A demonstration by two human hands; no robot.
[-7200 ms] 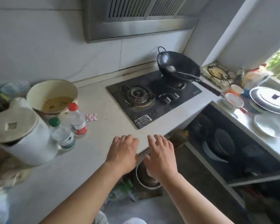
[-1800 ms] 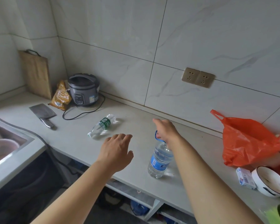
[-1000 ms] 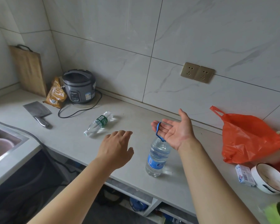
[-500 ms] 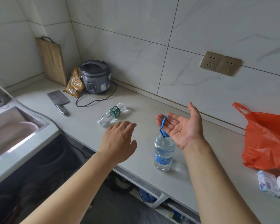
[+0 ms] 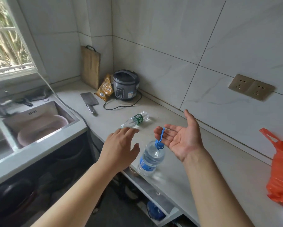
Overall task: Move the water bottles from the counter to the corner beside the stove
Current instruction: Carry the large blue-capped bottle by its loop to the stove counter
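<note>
Grey kitchen counter (image 5: 219, 161). Your right hand (image 5: 180, 138): fingers (image 5: 168, 130) near-straight, palm up, blue carry loop (image 5: 160, 136) hooked over them. Blue-label water bottle (image 5: 151, 157) hangs below, at counter edge. Left hand (image 5: 119, 146) spread, empty, near lying green-label water bottle (image 5: 135, 119). Step: pickup. Next: curl fingers, lift. Two bottles.

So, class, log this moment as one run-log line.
left hand open above counter | right hand palm-up, blue loop over fingers | blue-label bottle upright | green-label bottle lying on counter
</note>
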